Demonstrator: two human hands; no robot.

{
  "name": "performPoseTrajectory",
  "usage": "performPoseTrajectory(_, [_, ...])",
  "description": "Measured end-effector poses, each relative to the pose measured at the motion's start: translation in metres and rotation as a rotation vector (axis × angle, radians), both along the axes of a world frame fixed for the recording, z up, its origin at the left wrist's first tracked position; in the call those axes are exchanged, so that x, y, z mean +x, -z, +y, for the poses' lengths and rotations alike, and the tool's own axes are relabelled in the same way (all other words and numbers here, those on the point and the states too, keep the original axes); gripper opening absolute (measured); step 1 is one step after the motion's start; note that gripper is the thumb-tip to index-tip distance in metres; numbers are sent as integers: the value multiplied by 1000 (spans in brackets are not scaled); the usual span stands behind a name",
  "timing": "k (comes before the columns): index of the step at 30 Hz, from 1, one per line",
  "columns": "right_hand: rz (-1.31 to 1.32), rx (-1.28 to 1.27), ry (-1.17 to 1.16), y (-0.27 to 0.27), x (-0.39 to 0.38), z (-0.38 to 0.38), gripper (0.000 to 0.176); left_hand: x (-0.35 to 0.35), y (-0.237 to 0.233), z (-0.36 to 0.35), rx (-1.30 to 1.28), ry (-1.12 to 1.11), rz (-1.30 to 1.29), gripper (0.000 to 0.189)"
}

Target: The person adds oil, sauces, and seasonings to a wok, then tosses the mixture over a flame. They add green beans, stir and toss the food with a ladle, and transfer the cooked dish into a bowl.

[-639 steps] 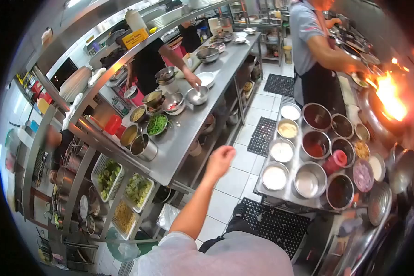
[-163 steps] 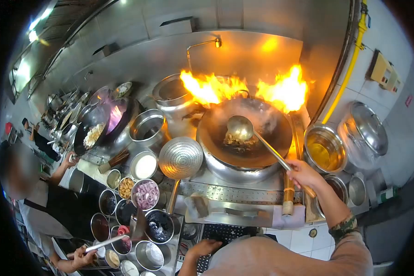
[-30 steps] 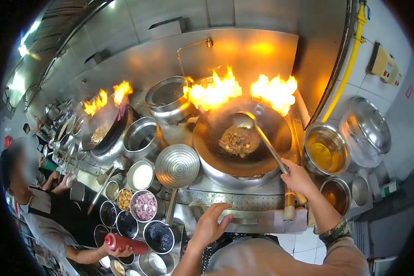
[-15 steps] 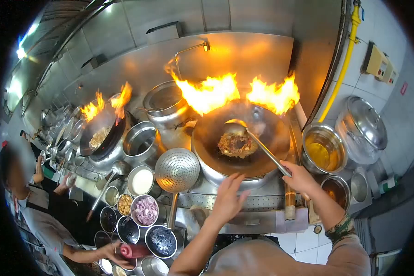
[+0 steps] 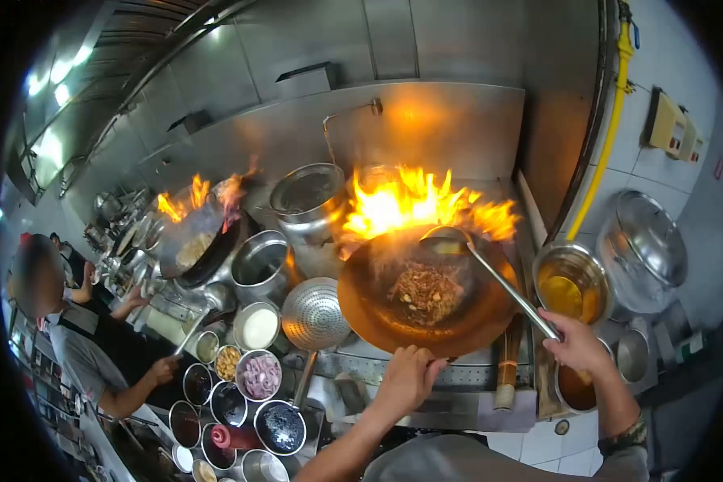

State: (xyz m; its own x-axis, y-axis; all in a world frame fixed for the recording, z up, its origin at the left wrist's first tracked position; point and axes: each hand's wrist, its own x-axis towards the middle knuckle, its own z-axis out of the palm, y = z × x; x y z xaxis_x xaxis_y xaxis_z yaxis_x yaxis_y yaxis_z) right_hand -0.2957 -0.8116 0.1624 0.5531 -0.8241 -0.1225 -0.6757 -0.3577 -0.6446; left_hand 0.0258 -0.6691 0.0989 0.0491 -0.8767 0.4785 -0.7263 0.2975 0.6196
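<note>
My left hand [image 5: 410, 377] is closed on the near edge of a large wok [image 5: 361, 301]. Flames rise behind the wok, which is tilted on its burner. Dark browned food [image 5: 427, 291] lies in its middle, the kind hard to make out. My right hand [image 5: 574, 341] grips the long handle of a ladle [image 5: 506, 281]. The bowl of the ladle is over the far side of the wok, above the food.
A perforated strainer [image 5: 316, 309] lies left of the wok, near bowls of chopped onion [image 5: 260, 376] and white stuff [image 5: 259, 328]. Right stands a pot of yellow oil [image 5: 561, 296]. A co-worker [image 5: 128, 361] stands left, near a second flaming wok [image 5: 217, 261].
My left hand has gone from open in the air to holding the wok's edge. The wok has tilted and the food has spread. The co-worker's hand has moved from the red bottle to a ladle handle.
</note>
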Motion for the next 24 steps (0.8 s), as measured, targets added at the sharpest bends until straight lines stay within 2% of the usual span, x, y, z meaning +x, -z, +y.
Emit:
performPoseTrajectory(1, [-95,94,77,4,13,1,62,-4,-8,3,-58,-17,19,17])
performPoseTrajectory(2, [-174,204,158,12,21,6,63,-6,-7,0,0,-36,16,17])
performPoseTrajectory(5, [-205,297,299,36,62,-17,65,5,11,-31,71,-83,-28,19])
performPoseTrajectory(6, [-138,344,287,39,73,-25,64,9,7,-39,11,-92,-47,19])
performPoseTrajectory(8, [-245,430,156,60,84,-35,62,3,12,-31,-34,-95,-62,20])
performPoseTrajectory(10, [-233,485,86,55,88,-26,62,-5,25,-20,21,-92,-59,19])
performPoseTrajectory(14, [-171,400,-1,28,82,-17,60,4,25,-35,32,-87,-54,18])
performPoseTrajectory(17, [-34,492,52,9,74,-20,62,5,17,-40,-11,-67,-51,19])
performPoseTrajectory(20, [85,-63,-21,32,77,-25,64,8,27,-44,32,-79,-68,19])
performPoseTrajectory(21, [94,-51,58,38,81,-23,65,8,26,-43,43,-86,-71,19])
performPoseTrajectory(24, [53,39,68,46,85,-23,63,7,23,-43,68,-95,-75,18])
